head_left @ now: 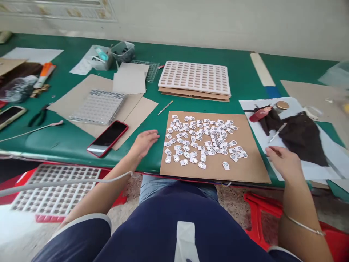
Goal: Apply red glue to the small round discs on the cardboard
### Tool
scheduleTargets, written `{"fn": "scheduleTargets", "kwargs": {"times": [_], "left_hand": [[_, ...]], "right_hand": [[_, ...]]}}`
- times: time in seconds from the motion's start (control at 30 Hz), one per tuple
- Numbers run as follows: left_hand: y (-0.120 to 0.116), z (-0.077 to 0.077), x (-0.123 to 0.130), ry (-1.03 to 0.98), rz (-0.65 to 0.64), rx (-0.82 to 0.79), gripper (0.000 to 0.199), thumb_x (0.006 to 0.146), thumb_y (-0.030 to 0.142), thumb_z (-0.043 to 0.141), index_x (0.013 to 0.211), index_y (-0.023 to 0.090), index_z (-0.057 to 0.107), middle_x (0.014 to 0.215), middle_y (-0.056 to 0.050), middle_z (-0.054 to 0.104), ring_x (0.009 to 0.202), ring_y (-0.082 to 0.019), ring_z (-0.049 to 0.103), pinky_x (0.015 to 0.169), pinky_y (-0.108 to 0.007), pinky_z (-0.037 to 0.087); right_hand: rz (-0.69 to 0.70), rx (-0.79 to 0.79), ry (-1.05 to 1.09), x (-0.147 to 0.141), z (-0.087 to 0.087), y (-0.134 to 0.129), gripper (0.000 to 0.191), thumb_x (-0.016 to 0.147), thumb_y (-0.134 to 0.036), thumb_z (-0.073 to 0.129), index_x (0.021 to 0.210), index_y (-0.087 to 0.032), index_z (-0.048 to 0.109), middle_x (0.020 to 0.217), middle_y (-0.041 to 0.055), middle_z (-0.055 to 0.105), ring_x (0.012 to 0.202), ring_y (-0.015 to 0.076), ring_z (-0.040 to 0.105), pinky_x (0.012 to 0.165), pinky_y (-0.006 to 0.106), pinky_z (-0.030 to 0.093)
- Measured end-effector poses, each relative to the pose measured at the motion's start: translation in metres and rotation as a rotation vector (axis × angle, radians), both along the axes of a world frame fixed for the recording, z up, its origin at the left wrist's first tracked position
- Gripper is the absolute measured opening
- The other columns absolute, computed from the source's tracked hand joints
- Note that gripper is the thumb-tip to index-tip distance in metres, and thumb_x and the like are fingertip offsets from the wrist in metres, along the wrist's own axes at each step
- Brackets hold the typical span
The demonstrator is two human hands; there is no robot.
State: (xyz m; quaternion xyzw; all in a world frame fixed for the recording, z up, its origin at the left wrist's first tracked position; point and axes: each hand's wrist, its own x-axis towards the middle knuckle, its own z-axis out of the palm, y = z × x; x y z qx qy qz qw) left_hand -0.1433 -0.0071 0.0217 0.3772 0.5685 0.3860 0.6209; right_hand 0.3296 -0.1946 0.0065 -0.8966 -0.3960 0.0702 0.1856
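Observation:
My left hand hovers over the green table edge, fingers stretched out and nothing in them. It is left of a brown cardboard sheet, on which many small white tags with round dark-printed faces lie scattered. My right hand is beyond the sheet's right side, over white paper. Its fingers are loosely bent, with nothing visible in them. Just above its fingertips, a thin pale pen-like tool rests by a dark brown cloth. A pink-red bottle and a gold-lidded jar stand near it.
A white grid tray sits on cardboard at the back. To the left are a red-cased phone, a clear tray, pliers and small plastic boxes. A white cable crosses my left forearm. Red stools are below.

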Motion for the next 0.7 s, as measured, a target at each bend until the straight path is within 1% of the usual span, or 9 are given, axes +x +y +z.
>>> {"fn": "scheduleTargets", "kwargs": {"times": [0.03,0.07,0.1,0.17,0.23,0.33,0.43,0.53,0.7], "left_hand": [[-0.016,0.004,0.002,-0.016,-0.016,-0.060,0.019,0.066,0.016,0.066,0.083,0.010,0.064,0.081,-0.009,0.065,0.082,-0.018,0.063,0.078,-0.030,0.050],[-0.029,0.008,0.004,-0.030,-0.024,-0.109,0.019,0.065,0.014,0.066,0.083,0.010,0.064,0.084,-0.010,0.065,0.084,-0.019,0.063,0.079,-0.030,0.050],[-0.039,0.012,0.008,-0.041,-0.025,-0.147,0.019,0.066,0.013,0.067,0.084,0.010,0.065,0.086,-0.011,0.066,0.087,-0.019,0.063,0.080,-0.030,0.050],[-0.046,0.019,0.013,-0.052,-0.016,-0.205,0.020,0.066,0.011,0.067,0.085,0.010,0.064,0.089,-0.010,0.065,0.089,-0.019,0.063,0.080,-0.031,0.050],[-0.044,0.022,0.016,-0.050,-0.001,-0.253,0.017,0.067,0.010,0.065,0.084,0.010,0.063,0.087,-0.010,0.064,0.086,-0.020,0.063,0.077,-0.035,0.052],[-0.034,0.022,0.016,-0.035,0.009,-0.303,0.014,0.068,0.009,0.063,0.083,0.009,0.061,0.083,-0.009,0.062,0.078,-0.020,0.063,0.071,-0.038,0.052],[-0.029,0.018,0.014,-0.017,0.002,-0.314,0.015,0.068,0.006,0.063,0.082,0.009,0.061,0.079,-0.008,0.062,0.069,-0.016,0.062,0.067,-0.033,0.052],[-0.027,0.014,0.013,-0.014,-0.035,-0.322,0.016,0.066,0.003,0.063,0.081,0.009,0.062,0.077,-0.007,0.063,0.065,-0.014,0.061,0.061,-0.027,0.049],[-0.025,0.012,0.013,-0.022,-0.117,-0.349,0.017,0.065,0.002,0.067,0.081,0.007,0.066,0.077,-0.010,0.067,0.063,-0.015,0.062,0.059,-0.026,0.048]], "right_hand": [[-0.031,-0.038,-0.013,0.002,-0.006,-0.007,0.045,0.071,-0.048,0.049,0.094,-0.015,0.068,0.088,0.0162,0.067,0.089,0.0349,0.063,0.082,0.049,0.048],[-0.063,-0.079,-0.023,0.003,-0.010,-0.012,0.047,0.071,-0.050,0.047,0.095,-0.016,0.068,0.089,0.0173,0.067,0.091,0.0378,0.061,0.083,0.052,0.047],[-0.103,-0.120,-0.030,0.003,-0.013,-0.013,0.048,0.072,-0.052,0.045,0.096,-0.017,0.067,0.091,0.0173,0.066,0.094,0.0390,0.060,0.084,0.053,0.046],[-0.163,-0.175,-0.046,0.001,-0.017,-0.010,0.045,0.073,-0.051,0.043,0.097,-0.021,0.066,0.093,0.0154,0.066,0.098,0.0375,0.059,0.087,0.051,0.045],[-0.180,-0.191,-0.046,-0.004,-0.021,-0.002,0.039,0.074,-0.048,0.044,0.096,-0.024,0.065,0.093,0.0131,0.067,0.100,0.0340,0.059,0.089,0.047,0.046],[-0.155,-0.179,-0.033,-0.010,-0.024,0.008,0.031,0.074,-0.044,0.047,0.092,-0.025,0.064,0.091,0.0129,0.066,0.097,0.0325,0.059,0.088,0.045,0.045],[-0.146,-0.168,-0.021,-0.011,-0.025,0.014,0.032,0.076,-0.043,0.047,0.091,-0.021,0.065,0.091,0.0136,0.066,0.097,0.0336,0.059,0.089,0.045,0.044],[-0.132,-0.145,0.003,-0.012,-0.026,0.015,0.035,0.078,-0.042,0.047,0.094,-0.017,0.066,0.094,0.0138,0.065,0.098,0.0323,0.058,0.089,0.043,0.044],[-0.139,-0.080,0.042,-0.011,-0.032,0.014,0.040,0.076,-0.043,0.049,0.099,-0.014,0.067,0.095,0.0152,0.065,0.094,0.0306,0.059,0.086,0.043,0.044]]}}
